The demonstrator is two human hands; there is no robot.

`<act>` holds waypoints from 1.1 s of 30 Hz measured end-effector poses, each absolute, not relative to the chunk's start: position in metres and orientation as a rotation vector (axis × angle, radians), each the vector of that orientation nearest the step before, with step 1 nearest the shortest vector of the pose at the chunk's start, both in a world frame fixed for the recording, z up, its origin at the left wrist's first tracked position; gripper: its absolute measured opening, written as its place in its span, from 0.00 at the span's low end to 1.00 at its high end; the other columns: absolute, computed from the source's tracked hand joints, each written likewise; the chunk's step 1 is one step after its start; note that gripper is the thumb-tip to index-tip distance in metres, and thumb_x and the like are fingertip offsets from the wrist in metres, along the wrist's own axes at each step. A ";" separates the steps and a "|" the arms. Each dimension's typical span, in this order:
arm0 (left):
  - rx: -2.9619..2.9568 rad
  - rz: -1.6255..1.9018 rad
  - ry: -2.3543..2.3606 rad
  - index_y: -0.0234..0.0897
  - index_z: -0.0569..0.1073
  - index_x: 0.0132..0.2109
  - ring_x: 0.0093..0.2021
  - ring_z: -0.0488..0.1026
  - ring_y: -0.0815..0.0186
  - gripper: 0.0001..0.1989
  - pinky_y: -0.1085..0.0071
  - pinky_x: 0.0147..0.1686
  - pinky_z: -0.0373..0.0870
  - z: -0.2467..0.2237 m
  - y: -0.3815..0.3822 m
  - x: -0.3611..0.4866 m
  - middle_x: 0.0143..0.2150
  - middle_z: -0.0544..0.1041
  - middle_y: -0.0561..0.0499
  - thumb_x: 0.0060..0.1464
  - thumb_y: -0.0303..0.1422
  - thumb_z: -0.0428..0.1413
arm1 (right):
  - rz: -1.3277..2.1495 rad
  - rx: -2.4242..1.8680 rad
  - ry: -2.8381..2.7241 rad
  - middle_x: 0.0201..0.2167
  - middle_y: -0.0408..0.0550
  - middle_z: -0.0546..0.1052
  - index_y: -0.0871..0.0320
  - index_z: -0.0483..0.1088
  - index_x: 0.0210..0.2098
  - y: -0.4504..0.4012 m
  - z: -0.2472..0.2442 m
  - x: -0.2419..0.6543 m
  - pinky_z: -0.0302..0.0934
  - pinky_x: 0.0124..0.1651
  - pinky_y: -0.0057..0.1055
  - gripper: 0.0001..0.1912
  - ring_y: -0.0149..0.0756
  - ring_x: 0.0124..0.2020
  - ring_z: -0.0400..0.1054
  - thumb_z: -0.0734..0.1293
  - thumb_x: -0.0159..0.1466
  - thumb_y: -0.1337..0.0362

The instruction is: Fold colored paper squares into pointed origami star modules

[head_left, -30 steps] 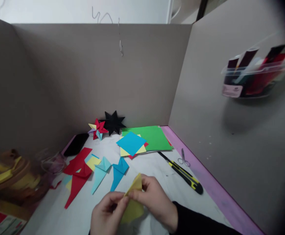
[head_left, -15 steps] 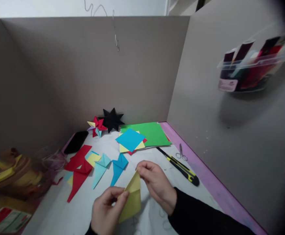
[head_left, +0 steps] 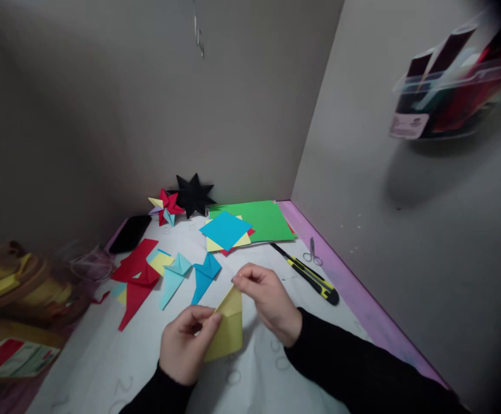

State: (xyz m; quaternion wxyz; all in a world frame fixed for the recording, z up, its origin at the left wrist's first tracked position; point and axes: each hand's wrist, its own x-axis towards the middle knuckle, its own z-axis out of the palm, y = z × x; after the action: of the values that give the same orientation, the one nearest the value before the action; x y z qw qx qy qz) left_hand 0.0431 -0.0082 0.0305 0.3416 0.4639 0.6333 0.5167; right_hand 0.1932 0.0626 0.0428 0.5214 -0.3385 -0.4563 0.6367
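A yellow sheet of origami paper (head_left: pixel 228 334), partly folded along its upper edge, is held up between both hands over the table. My left hand (head_left: pixel 188 340) is closed, pinching its left edge between thumb and forefinger. At the top corner, the fingertips of my right hand (head_left: pixel 270 299) are pressed together on the paper. Beyond the hands lie folded paper pieces: a blue one (head_left: pixel 206 275), a light blue one (head_left: pixel 175 278) and a red one (head_left: pixel 141 290). A blue paper square (head_left: pixel 226 230) tops a small stack of coloured squares.
Green sheets (head_left: pixel 272 221) lie at the back. A utility knife (head_left: pixel 308 276) and small scissors (head_left: pixel 313 253) lie to the right. A red star (head_left: pixel 166 206), a black star (head_left: pixel 194 195) and a black phone (head_left: pixel 130 234) are back left. A plastic tub (head_left: pixel 444 103) hangs on the right wall.
The view has tilted downward, so the table things sit higher in the picture. Both hands keep their pinch on the yellow paper, with little change in its shape.
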 end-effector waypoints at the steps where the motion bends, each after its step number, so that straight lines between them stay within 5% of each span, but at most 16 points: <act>1: 1.197 1.344 1.650 0.35 0.74 0.26 0.21 0.67 0.70 0.13 0.77 0.22 0.64 0.030 -0.008 0.043 0.21 0.73 0.53 0.40 0.41 0.62 | 1.497 -0.821 -1.057 0.21 0.40 0.66 0.60 0.68 0.22 0.066 0.044 0.195 0.54 0.32 0.26 0.09 0.27 0.25 0.58 0.70 0.52 0.63; 7: 0.980 1.442 1.561 0.34 0.73 0.27 0.21 0.67 0.71 0.14 0.77 0.21 0.64 0.027 -0.001 0.040 0.20 0.74 0.53 0.38 0.40 0.63 | 1.559 -0.833 -1.228 0.28 0.43 0.70 0.60 0.69 0.31 0.066 0.039 0.195 0.55 0.32 0.26 0.10 0.29 0.29 0.61 0.68 0.54 0.59; 17: 1.131 1.246 1.373 0.32 0.74 0.25 0.22 0.66 0.71 0.14 0.78 0.22 0.62 0.023 0.005 0.034 0.22 0.73 0.52 0.41 0.41 0.62 | 1.573 -1.047 -1.805 0.16 0.36 0.57 0.59 0.56 0.17 0.056 0.034 0.192 0.44 0.20 0.23 0.15 0.24 0.19 0.51 0.65 0.54 0.63; 27: 0.670 1.712 1.478 0.34 0.70 0.26 0.19 0.66 0.71 0.15 0.76 0.21 0.62 0.015 0.028 -0.018 0.19 0.72 0.56 0.33 0.39 0.65 | 1.566 -1.087 -1.821 0.18 0.41 0.65 0.62 0.68 0.20 0.057 0.025 0.192 0.51 0.25 0.24 0.09 0.26 0.21 0.57 0.65 0.53 0.64; 30: 0.736 1.891 1.576 0.35 0.71 0.27 0.20 0.67 0.71 0.14 0.75 0.23 0.64 0.016 0.032 -0.035 0.21 0.73 0.56 0.37 0.40 0.62 | 1.562 -1.073 -1.777 0.18 0.41 0.66 0.61 0.68 0.20 0.060 0.023 0.192 0.53 0.26 0.25 0.09 0.27 0.22 0.57 0.65 0.54 0.63; 33: 1.289 1.708 1.722 0.35 0.74 0.30 0.26 0.70 0.67 0.10 0.72 0.27 0.66 0.021 0.025 -0.027 0.25 0.75 0.51 0.46 0.38 0.58 | 1.352 -0.995 -1.658 0.28 0.43 0.70 0.60 0.68 0.31 0.058 0.027 0.191 0.56 0.30 0.26 0.06 0.28 0.26 0.60 0.65 0.56 0.63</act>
State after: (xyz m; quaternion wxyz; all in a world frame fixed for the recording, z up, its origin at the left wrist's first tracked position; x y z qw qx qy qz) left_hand -0.0271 0.0253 0.0207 0.1964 0.4602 0.6147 0.6097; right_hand 0.1911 0.0581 0.0271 0.3812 -0.3898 -0.6497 0.5298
